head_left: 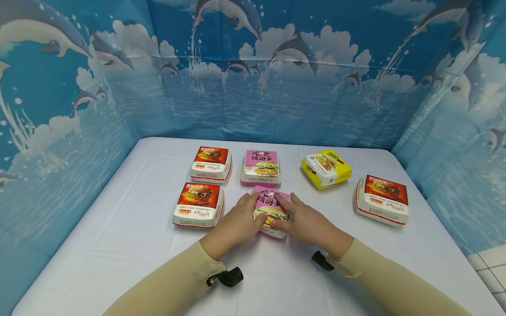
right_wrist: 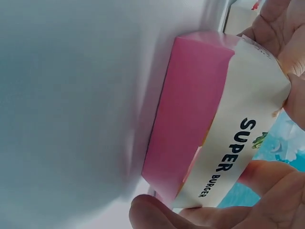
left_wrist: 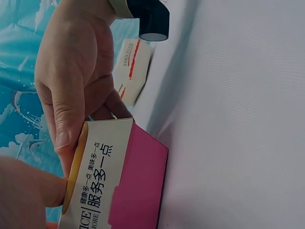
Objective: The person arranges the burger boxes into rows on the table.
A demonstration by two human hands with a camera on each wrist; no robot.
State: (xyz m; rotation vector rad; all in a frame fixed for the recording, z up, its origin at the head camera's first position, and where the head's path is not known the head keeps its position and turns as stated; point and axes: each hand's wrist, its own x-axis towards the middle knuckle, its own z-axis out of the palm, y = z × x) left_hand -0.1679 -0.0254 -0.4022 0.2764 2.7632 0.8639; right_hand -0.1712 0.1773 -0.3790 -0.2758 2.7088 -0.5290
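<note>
Between both hands in the head view is a pink and white burger box (head_left: 272, 207) with a burger picture on its lid. My left hand (head_left: 239, 221) holds its left side, thumb on the near part of the lid. From the right, my right hand (head_left: 310, 221) grips the same box, with fingers over the lid and side. The left wrist view shows the box's pink lower wall (left_wrist: 138, 183) close to the white cloth. In the right wrist view, "SUPER BURGER" is printed on the white side panel (right_wrist: 233, 138). A second pink burger box (head_left: 261, 169) sits directly behind.
Two red and white burger boxes stand at left, one nearer (head_left: 198, 206) and one behind it (head_left: 211, 164). Toward the right are a yellow burger box (head_left: 326, 169), turned at an angle, and another red and white box (head_left: 381, 199). Dolphin-print curtains (head_left: 253, 109) surround the white-covered table (head_left: 130, 210).
</note>
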